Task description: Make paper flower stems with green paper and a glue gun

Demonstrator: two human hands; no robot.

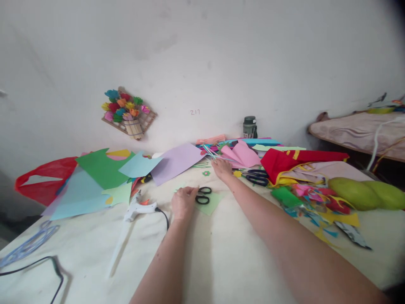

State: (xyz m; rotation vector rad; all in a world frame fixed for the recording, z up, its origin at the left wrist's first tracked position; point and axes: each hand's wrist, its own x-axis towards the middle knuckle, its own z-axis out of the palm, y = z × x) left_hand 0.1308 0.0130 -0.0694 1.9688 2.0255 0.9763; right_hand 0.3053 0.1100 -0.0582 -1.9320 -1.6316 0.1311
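Observation:
My left hand (184, 203) is closed in a pinch beside small black-handled scissors (203, 195); whatever lies between its fingertips is too small to make out. The scissors rest on a light green paper piece (211, 204), their blades hidden near my fingers. Farther forward, my right hand (222, 168) has its fingers closed on thin pale paper strips (209, 150). Between the hands lies a small green paper flower (206, 173) with a pinkish centre. Right of my right hand are a yellow paper flower (237, 173) and larger dark-handled scissors (257, 177).
A white glue gun (139, 209) with a long glue stick lies left, its black cord near my left wrist. Coloured paper sheets (175, 162) line the back. At right are paper scraps (322, 207), green fruit (357, 193) and red cloth (278, 164). A bottle (249, 127) stands behind.

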